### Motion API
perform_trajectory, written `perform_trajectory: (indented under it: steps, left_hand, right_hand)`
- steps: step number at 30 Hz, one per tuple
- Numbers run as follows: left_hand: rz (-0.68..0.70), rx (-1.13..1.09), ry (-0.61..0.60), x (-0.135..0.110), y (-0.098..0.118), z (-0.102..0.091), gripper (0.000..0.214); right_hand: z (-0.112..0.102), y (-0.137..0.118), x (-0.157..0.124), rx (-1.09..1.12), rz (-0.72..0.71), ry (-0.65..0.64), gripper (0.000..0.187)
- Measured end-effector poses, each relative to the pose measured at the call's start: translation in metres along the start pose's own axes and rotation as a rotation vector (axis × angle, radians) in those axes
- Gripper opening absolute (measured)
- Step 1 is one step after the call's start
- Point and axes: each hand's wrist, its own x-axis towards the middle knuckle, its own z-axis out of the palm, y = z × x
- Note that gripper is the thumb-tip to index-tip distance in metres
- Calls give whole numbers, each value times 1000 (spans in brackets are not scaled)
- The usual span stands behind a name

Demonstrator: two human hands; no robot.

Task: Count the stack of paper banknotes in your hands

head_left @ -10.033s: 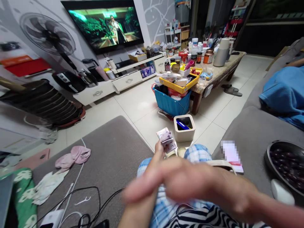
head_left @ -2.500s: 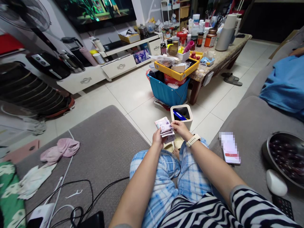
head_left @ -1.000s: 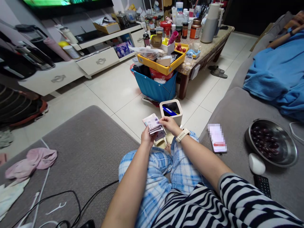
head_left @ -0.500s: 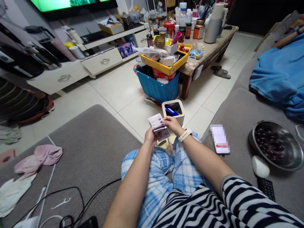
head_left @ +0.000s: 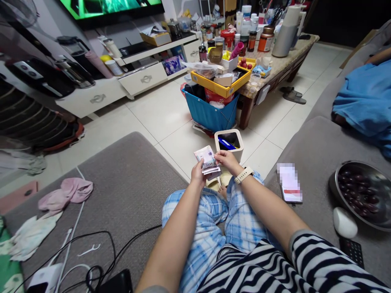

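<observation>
A grey fabric sofa seat (head_left: 128,191) fills the lower left, with a crumpled pink cloth (head_left: 69,193) and black and white cables (head_left: 91,252) lying on it. Beyond it is pale tiled floor (head_left: 159,118), a long white low cabinet with drawers (head_left: 122,85) under a lit screen, a blue plastic crate (head_left: 210,114) topped by a yellow tray, and a cluttered stone-topped coffee table (head_left: 275,65).

Just past the knees, above the floor, the left hand (head_left: 198,175) is closed around the lower end of a thin stack of pinkish paper banknotes (head_left: 207,159). The stack's long axis runs away from the person, and its free end points up and toward the crate. The right hand (head_left: 227,159), wearing a pale wristwatch, pinches the stack's right edge with thumb and fingertips. A cream square waste bin (head_left: 229,142) stands just behind the notes.

Further right on the sofa lie a phone with a blurred-out screen (head_left: 290,188), a white rounded object (head_left: 345,222) and a metal bowl of dark round fruit (head_left: 363,197), which is cut by the frame edge. Print on the notes is too small to read, and the left palm hides their lower ends
</observation>
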Motion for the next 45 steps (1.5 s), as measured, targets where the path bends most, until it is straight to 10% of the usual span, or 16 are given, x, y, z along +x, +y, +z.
perform_trajectory:
  steps: [45]
  left_hand:
    - [11, 18, 34, -1, 1, 0, 19]
  right_hand:
    - [2, -4, -1, 49, 1, -12, 36]
